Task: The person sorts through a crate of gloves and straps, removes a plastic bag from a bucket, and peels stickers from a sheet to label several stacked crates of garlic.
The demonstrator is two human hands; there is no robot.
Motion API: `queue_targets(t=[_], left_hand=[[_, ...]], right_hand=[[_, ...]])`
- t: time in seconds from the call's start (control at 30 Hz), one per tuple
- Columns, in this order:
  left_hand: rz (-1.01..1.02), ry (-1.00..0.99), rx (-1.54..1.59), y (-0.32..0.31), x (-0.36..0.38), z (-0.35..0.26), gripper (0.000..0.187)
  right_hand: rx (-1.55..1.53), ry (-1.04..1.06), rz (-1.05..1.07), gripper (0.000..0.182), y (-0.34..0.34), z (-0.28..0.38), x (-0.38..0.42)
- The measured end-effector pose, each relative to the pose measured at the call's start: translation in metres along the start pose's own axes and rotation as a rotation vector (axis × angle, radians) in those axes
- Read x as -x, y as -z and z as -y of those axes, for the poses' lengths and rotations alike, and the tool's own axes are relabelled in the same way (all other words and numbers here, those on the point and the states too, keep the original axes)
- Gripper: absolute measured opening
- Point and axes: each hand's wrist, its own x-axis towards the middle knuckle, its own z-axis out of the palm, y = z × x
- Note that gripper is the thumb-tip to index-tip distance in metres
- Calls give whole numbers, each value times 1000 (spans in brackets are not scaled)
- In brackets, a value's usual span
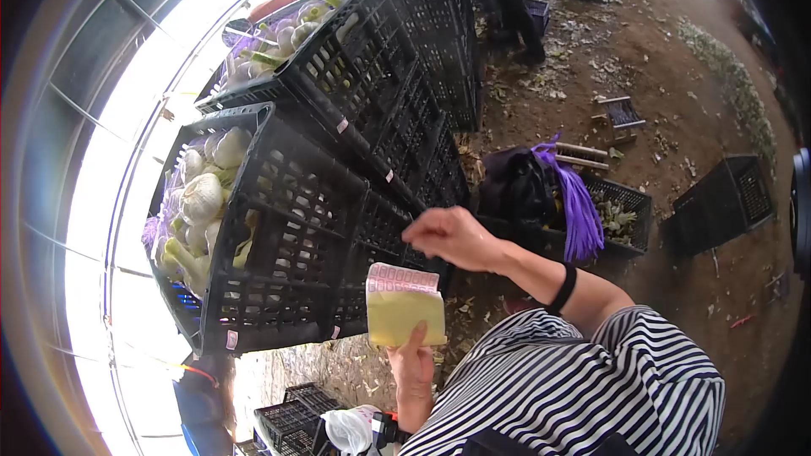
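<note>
My left hand (411, 361) grips a sheet of stickers (405, 317) with a yellow backing and rows of small pink-printed labels along its top. Just above the sheet, my right hand (452, 236) is closed, thumb and fingers pressed together; whatever may be between them is too small to make out. Left of both hands, a black plastic crate (287, 236) holds garlic bulbs (203, 198) with purple netting. Small pink labels (231, 339) sit on its rim. Another garlic-filled crate (355, 51) stands beyond it, also labelled.
Tall crate stacks (431, 25) rise behind. Purple mesh strips (579, 203) hang over a low crate (629, 219) beside a black bag (515, 186). A black crate (722, 203) stands at right. Another person's legs (515, 8) show at the back. Plant scraps litter the dirt floor (667, 93).
</note>
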Motion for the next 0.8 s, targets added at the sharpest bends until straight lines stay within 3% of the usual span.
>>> queue_targets(t=[0.1,0.33,0.63,0.7,0.77,0.8], left_hand=[[32,-1,-45,-3,-5,4,58],[154,57,-110,-14,0,-3,60],[346,140,-29,-17,2,-12,69],[265,207,-47,-13,1,-11,72],[385,290,166,-9,-3,-7,78],[542,360,292,-33,3,-10,61]], right_hand=[[106,140,88,21,-14,3,26],[272,101,88,32,-32,7,38],[202,-121,44,41,-26,2,43],[118,-98,-5,46,-28,-4,46],[240,111,-15,51,-28,-9,48],[147,203,5,48,-27,-16,48]])
